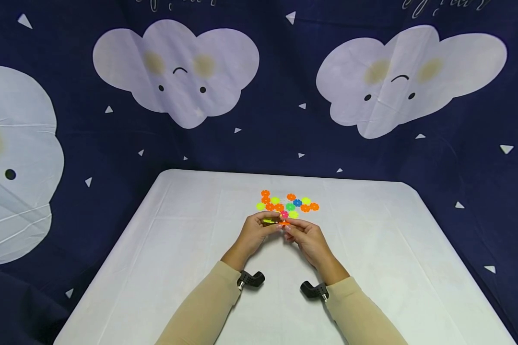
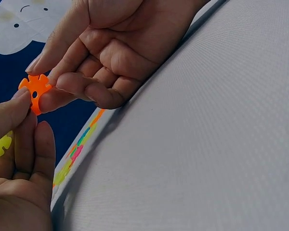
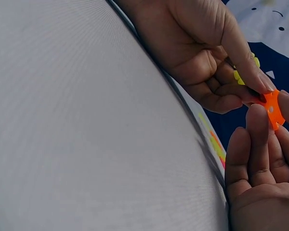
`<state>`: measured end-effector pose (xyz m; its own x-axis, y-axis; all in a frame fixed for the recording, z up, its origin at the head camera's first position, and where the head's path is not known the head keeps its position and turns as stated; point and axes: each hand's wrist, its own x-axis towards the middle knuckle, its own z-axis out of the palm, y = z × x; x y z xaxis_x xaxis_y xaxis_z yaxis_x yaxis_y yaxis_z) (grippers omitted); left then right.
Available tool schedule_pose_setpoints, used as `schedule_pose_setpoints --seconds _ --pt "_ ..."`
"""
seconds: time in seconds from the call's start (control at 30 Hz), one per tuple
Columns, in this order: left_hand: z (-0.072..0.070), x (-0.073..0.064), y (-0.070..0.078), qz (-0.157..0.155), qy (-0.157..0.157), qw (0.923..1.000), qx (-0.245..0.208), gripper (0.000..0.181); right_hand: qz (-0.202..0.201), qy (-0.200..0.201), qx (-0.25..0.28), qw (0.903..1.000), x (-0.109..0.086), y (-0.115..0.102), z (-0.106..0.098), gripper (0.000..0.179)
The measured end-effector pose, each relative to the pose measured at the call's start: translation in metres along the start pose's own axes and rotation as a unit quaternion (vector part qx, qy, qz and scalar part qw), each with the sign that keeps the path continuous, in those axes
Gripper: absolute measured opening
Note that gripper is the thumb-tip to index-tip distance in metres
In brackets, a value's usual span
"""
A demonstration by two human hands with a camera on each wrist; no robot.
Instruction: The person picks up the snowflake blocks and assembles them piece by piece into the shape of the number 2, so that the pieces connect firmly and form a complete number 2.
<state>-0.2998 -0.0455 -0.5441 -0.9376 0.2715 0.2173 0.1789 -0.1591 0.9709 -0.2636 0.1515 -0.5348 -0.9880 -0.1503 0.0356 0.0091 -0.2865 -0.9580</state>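
Observation:
My left hand (image 1: 251, 235) and right hand (image 1: 312, 242) meet above the white table, fingertips almost touching. Between them is an orange notched flower-shaped disc (image 1: 284, 223), standing edge-on in the head view. A small round hole shows in the middle of this orange disc (image 2: 39, 83) in the left wrist view. Both hands pinch it, thumbs against its edge and face. A yellow notched disc (image 1: 269, 221) sits at the left hand's fingers; in the right wrist view the yellow disc (image 3: 239, 77) is partly hidden behind the left thumb.
Just beyond the hands several loose notched discs lie flat: orange (image 1: 314, 206), yellow (image 1: 306, 201), green (image 1: 290, 207), blue (image 1: 298, 203) and pink (image 1: 284, 214). The white table (image 1: 177, 249) ends at a dark blue curtain (image 1: 276, 143) with cloud prints.

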Motion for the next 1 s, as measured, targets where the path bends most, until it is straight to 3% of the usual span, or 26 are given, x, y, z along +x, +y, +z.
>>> schedule_pose_setpoints --seconds 0.17,0.4,0.7,0.87,1.0 --pt "0.0005 -0.0005 0.0002 -0.001 -0.002 1.0 0.002 0.038 -0.004 0.004 0.0 1.0 0.0013 0.0016 0.0 0.037" --pt "0.0018 -0.0005 -0.0002 -0.016 -0.033 0.9993 -0.01 0.044 0.009 0.039 -0.018 0.999 0.0021 0.0021 -0.0001 0.027" --pt "0.003 -0.0018 0.0023 -0.015 -0.037 0.9991 -0.016 0.041 0.016 0.053 -0.021 0.9982 0.0012 -0.002 0.0012 0.024" --pt "0.0031 -0.003 0.0036 -0.013 -0.049 0.998 -0.036 0.044 0.02 0.046 -0.009 0.9987 0.0007 -0.002 0.0008 0.018" --pt "0.0023 -0.0029 0.0032 0.0 -0.075 0.9961 -0.046 0.045 0.025 0.011 0.003 0.9996 -0.001 -0.0038 0.0003 0.015"
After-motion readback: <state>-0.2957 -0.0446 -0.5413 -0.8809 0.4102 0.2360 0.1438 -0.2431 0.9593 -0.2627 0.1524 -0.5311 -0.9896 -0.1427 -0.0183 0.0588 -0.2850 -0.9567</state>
